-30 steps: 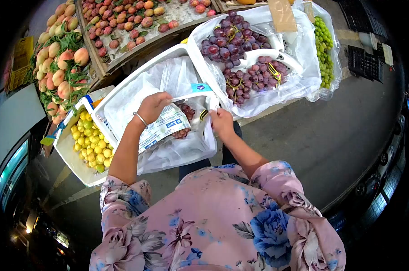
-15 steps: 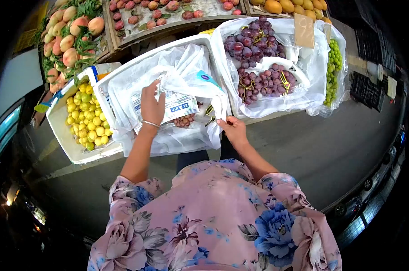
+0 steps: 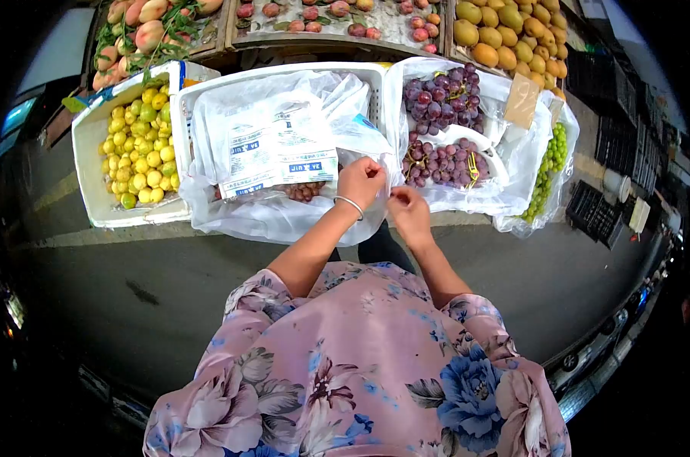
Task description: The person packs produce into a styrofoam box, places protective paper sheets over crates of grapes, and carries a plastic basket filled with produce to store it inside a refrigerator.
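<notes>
My left hand (image 3: 361, 183) is closed in a pinch at the right front corner of the middle white basket (image 3: 284, 70). Just beside it my right hand (image 3: 410, 215) pinches too, its fingertips close to the left ones. Both seem to hold the thin white plastic liner (image 3: 246, 221) that drapes over the basket's rim; a strip of it shows between them. Inside the basket, printed paper sheets (image 3: 276, 145) lie flat over the fruit. Some reddish grapes (image 3: 305, 190) peek out below the paper, and the rest are hidden.
At right, a lined box holds purple grapes (image 3: 444, 95), with green grapes (image 3: 549, 171) beyond. Yellow fruit (image 3: 139, 152) fills the foam box at left. Peaches (image 3: 143, 34), plums (image 3: 337, 9) and brown round fruit (image 3: 512, 34) lie behind. Black crates (image 3: 595, 215) stand far right.
My left hand has moved right from the paper to beside my right hand. The bunched plastic over the basket has come down, showing more paper. The view has shifted.
</notes>
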A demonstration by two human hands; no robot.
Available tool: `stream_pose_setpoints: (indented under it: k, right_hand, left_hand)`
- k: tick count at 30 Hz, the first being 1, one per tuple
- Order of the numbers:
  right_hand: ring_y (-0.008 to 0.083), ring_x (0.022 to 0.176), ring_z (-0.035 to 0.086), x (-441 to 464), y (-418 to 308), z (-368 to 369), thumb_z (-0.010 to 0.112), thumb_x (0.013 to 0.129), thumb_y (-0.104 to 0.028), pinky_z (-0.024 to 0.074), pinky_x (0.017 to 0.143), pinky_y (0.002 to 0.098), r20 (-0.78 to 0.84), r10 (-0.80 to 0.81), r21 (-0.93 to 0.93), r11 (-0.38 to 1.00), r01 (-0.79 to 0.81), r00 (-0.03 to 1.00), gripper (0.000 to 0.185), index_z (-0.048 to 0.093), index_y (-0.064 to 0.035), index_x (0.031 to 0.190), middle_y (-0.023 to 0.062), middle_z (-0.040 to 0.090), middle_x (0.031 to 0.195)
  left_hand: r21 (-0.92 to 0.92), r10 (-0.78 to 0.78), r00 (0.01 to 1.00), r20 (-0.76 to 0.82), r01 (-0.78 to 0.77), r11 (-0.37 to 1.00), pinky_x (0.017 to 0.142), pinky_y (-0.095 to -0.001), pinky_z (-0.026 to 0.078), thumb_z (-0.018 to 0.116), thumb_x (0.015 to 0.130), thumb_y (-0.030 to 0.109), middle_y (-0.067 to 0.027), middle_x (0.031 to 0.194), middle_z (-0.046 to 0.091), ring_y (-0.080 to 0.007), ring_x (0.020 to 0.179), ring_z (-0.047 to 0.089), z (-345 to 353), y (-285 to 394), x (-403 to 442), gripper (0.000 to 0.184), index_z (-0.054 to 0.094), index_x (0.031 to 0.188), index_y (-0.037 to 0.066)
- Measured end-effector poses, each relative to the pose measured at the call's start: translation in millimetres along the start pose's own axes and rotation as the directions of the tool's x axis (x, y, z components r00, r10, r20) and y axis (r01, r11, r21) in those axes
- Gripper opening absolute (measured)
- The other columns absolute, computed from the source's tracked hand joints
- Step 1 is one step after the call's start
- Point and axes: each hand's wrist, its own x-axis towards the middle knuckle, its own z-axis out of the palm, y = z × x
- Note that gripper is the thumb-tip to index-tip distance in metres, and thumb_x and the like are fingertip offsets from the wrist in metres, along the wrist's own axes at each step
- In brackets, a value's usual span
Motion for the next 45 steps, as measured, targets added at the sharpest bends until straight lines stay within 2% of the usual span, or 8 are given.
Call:
stream_pose_setpoints:
  k: [4, 6, 12, 22, 28, 30, 33, 45]
  right_hand:
    - [0.0199, 0.07, 0.054, 35.1, -21.8, -13.1, 0.058, 0.068, -0.014, 0.0424, 0.064, 0.0269, -0.129, -0.235, 0.023, 0.971, 0.24, 0.963, 0.029, 0.053, -0.0022, 0.093, 0.0126, 0.056, 0.081]
    - [0.0252, 0.079, 0.054, 49.5, -38.8, -16.9, 0.06, 0.066, -0.016, 0.0434, 0.067, 0.031, -0.071, -0.405, -0.223, 0.897, 0.382, 0.911, 0.033, 0.053, -0.0057, 0.097, 0.0152, 0.053, 0.093]
    - [0.0295, 0.087, 0.053, 69.5, -29.0, -17.2, 0.061, 0.065, -0.015, 0.0433, 0.073, 0.0369, 0.074, -0.204, -0.612, 0.764, 0.206, 0.976, 0.03, 0.055, -0.0091, 0.094, 0.0149, 0.052, 0.098]
    - [0.028, 0.08, 0.056, 81.2, 8.7, -19.2, 0.06, 0.067, -0.019, 0.045, 0.067, 0.0369, 0.057, -0.161, -0.667, 0.728, 0.158, 0.985, 0.018, 0.06, -0.0096, 0.083, 0.0116, 0.057, 0.088]
    - [0.0212, 0.06, 0.057, 66.0, -5.2, -34.5, 0.062, 0.068, -0.02, 0.044, 0.054, 0.0308, 0.093, -0.139, -0.414, 0.895, 0.165, 0.986, 0.015, 0.059, -0.0061, 0.072, 0.0076, 0.059, 0.067]
    - [0.0091, 0.05, 0.049, 63.2, -6.5, -35.3, 0.061, 0.072, -0.014, 0.0367, 0.045, 0.0207, 0.254, -0.058, 0.121, 0.992, 0.027, 0.965, 0.01, 0.058, -0.0042, 0.073, 0.0012, 0.055, 0.059]
    - [0.0051, 0.05, 0.046, 52.4, -25.3, -45.6, 0.058, 0.074, -0.01, 0.0326, 0.043, 0.0177, 0.344, 0.037, 0.327, 0.932, -0.157, 0.938, 0.006, 0.056, -0.0056, 0.07, -0.001, 0.054, 0.061]
    - [0.0083, 0.046, 0.036, 15.0, -89.5, -73.8, 0.053, 0.071, -0.008, 0.0284, 0.048, 0.0207, 0.425, -0.156, 0.522, 0.847, -0.1, 0.892, 0.019, 0.044, -0.008, 0.054, -0.0014, 0.039, 0.049]
  left_hand:
    - [-0.062, -0.016, 0.999, 0.034, 0.018, 0.998, 0.054, -0.0283, 0.044, 0.059, 0.068, 0.013, -0.0112, 0.064, 0.058, -0.0201, 0.056, 0.057, 9.0, -2.5, -1.5, 0.013, 0.056, 0.069, 0.001]
    - [-0.022, 0.003, 1.0, -0.008, -0.003, 1.0, 0.054, -0.0296, 0.044, 0.059, 0.068, 0.013, -0.0108, 0.065, 0.059, -0.0215, 0.057, 0.057, 11.1, -3.7, -3.3, 0.012, 0.056, 0.068, 0.002]
    - [0.034, 0.044, 0.995, -0.085, -0.041, 0.999, 0.053, -0.0258, 0.043, 0.06, 0.07, 0.013, -0.0088, 0.064, 0.058, -0.0165, 0.056, 0.055, 8.2, -3.5, -14.5, 0.013, 0.055, 0.072, 0.001]
    - [0.085, 0.037, 0.995, -0.087, -0.029, 0.996, 0.055, -0.0322, 0.043, 0.059, 0.068, 0.016, -0.0101, 0.069, 0.057, -0.0239, 0.061, 0.055, 11.9, -11.9, -28.2, 0.014, 0.055, 0.071, 0.003]
    - [0.204, 0.153, 0.988, 0.026, -0.155, 0.967, 0.056, -0.0288, 0.043, 0.062, 0.065, 0.014, -0.0061, 0.072, 0.053, -0.0193, 0.06, 0.053, 11.9, 23.3, -35.2, 0.044, 0.047, 0.106, 0.012]
    - [0.198, 0.209, 0.978, 0.021, -0.209, 0.958, 0.057, -0.029, 0.043, 0.062, 0.065, 0.014, -0.0061, 0.073, 0.053, -0.0186, 0.062, 0.053, 16.2, 31.2, -34.1, 0.044, 0.047, 0.106, 0.012]
    - [0.188, 0.244, 0.969, 0.021, -0.244, 0.951, 0.058, -0.0301, 0.043, 0.062, 0.065, 0.013, -0.0064, 0.077, 0.053, -0.0176, 0.07, 0.052, 21.8, 33.3, -29.8, 0.041, 0.048, 0.103, 0.012]
    - [0.408, 0.481, 0.876, -0.039, -0.426, 0.808, 0.052, -0.0343, 0.042, 0.06, 0.068, 0.015, -0.0045, 0.065, 0.054, -0.0235, 0.059, 0.054, 1.7, 41.6, -24.8, 0.013, 0.053, 0.079, 0.014]
